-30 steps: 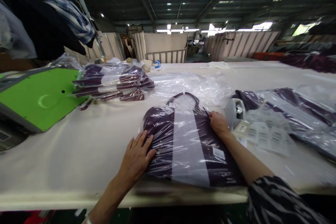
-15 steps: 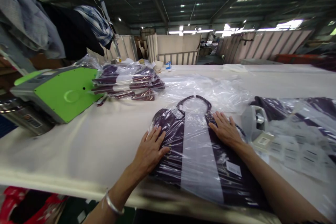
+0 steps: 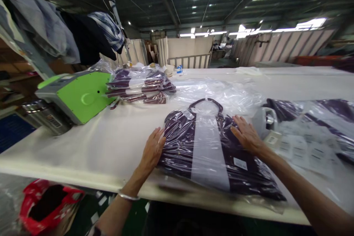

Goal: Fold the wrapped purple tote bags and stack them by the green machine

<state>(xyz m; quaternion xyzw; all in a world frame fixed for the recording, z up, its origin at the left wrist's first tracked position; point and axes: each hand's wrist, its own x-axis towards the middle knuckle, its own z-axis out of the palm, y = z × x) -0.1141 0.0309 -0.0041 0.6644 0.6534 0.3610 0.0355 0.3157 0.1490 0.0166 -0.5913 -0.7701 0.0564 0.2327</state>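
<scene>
A dark purple garment with a white centre stripe, sealed in a clear plastic bag (image 3: 210,147), lies near the front edge of the cream table (image 3: 105,143). My left hand (image 3: 152,149) rests at the bag's left edge, fingers curled against its side. On the bag's right upper part, my right hand (image 3: 247,136) lies flat with the fingers spread. Neither hand lifts the bag off the table. A small white label shows on the bag below my right hand.
A stack of bagged purple garments (image 3: 141,86) sits at the back left beside a green machine (image 3: 76,96). Loose clear plastic (image 3: 221,94) lies behind the bag. A grey tape dispenser (image 3: 262,120), label sheets and more bagged garments (image 3: 312,129) fill the right. A red bag (image 3: 45,204) stands below the table.
The view has swung left and down. My right hand went from gripping the bag's right edge to lying flat on top; my left hand slid from on top to the bag's left edge.
</scene>
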